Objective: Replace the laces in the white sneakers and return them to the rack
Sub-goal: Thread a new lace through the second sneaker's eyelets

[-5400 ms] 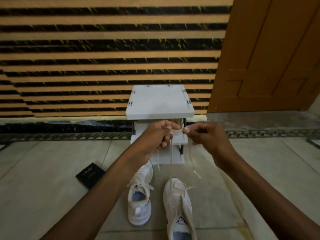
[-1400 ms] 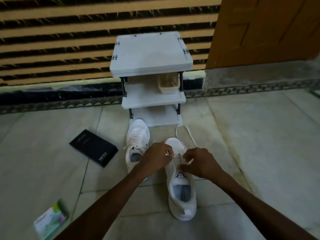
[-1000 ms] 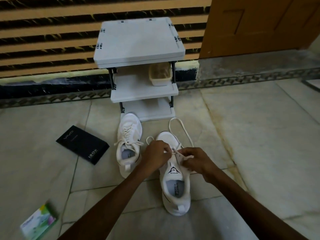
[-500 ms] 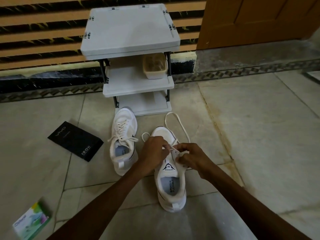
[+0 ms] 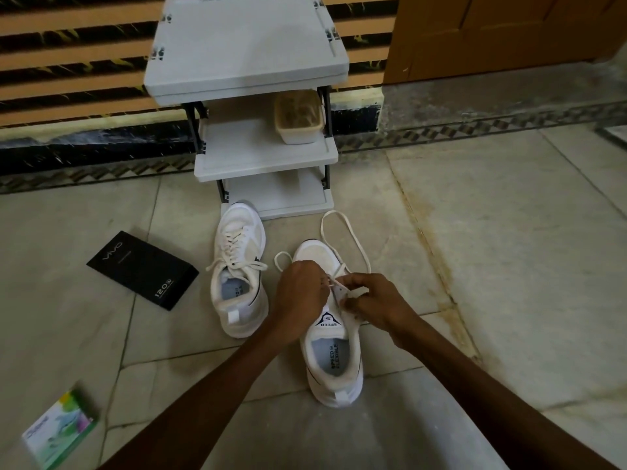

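Two white sneakers stand on the tiled floor in front of a white three-shelf rack [image 5: 249,81]. The left sneaker [image 5: 239,273] is laced, with loose ends hanging over its sides. Over the right sneaker [image 5: 334,361] both hands work at the eyelets. My left hand [image 5: 300,291] pinches a white lace [image 5: 346,232] near the tongue. My right hand [image 5: 376,300] pinches the same lace at the shoe's right eyelet row. The lace loops out on the floor past the toe on both sides.
A beige plastic tub [image 5: 298,117] sits on the rack's middle shelf. A black box [image 5: 142,269] lies on the floor left of the sneakers, a small green and white packet [image 5: 59,429] at the bottom left. A striped wall and a wooden door [image 5: 492,28] stand behind.
Both hands came down from in front of the rack, where they held the lace up, to the right sneaker. In the last second they stay at its eyelets while the view tilts down.
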The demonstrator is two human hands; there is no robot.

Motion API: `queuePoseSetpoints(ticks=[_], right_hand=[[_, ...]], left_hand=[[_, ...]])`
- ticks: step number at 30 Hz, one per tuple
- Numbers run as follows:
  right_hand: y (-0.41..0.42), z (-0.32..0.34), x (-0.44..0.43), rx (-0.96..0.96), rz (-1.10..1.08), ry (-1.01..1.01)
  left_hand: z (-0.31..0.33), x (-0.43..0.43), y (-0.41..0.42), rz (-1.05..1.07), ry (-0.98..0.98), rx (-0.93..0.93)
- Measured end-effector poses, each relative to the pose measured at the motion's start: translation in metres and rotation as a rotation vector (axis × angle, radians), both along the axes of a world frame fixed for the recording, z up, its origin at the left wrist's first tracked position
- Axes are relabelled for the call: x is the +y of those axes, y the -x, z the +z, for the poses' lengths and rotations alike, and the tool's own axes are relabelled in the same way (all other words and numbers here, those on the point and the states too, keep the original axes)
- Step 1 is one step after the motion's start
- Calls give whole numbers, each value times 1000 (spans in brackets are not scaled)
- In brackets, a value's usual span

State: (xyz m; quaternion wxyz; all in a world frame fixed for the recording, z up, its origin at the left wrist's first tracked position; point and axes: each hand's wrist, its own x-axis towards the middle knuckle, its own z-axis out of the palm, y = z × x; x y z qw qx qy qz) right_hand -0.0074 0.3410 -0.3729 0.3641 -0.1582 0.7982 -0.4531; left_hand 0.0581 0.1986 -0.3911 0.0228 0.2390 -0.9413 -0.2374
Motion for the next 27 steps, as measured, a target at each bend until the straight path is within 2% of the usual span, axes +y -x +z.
queuePoseSetpoints(ticks=[2,4,5,7,8,9,11,13,14,17,20,22,24,25,26,27], right_hand=[[-3,-1,0,158,91,-24],[-2,-1,-1,184,137,-63],[0,1,1,131,142,-73],[7,4,5,-99,136,3],[9,4,8,-202,109,74],[11,3,9,-227,68,139],[8,-5,6,-58,-69,228],[2,-18,-2,234,-169,234],[0,-24,-7,338,-190,215],[4,-30,-18,480,-177,170],[23,-3,-18,599,-214,218],[37,37,-16,501,-360,492],[47,77,-14,236,-484,797],[49,87,-12,168,-506,810],[50,90,-12,164,-485,703],[50,84,-12,227,-409,489]], left_hand=[[3,3,4,26,-28,-33],[9,8,7,85,-48,-68],[8,9,9,104,-75,-83],[7,9,10,148,-210,-105],[9,8,8,180,-327,-105],[11,8,7,225,-476,-87],[18,7,7,345,-782,-54],[27,7,11,393,-905,-100],[30,6,12,382,-888,-134],[26,0,12,286,-749,-197],[15,-3,4,148,-709,-154],[10,-6,1,106,-662,-145],[7,-9,1,73,-605,-143],[7,-9,0,56,-574,-123],[9,-10,-1,45,-534,-76],[12,-10,-1,38,-474,-1]])
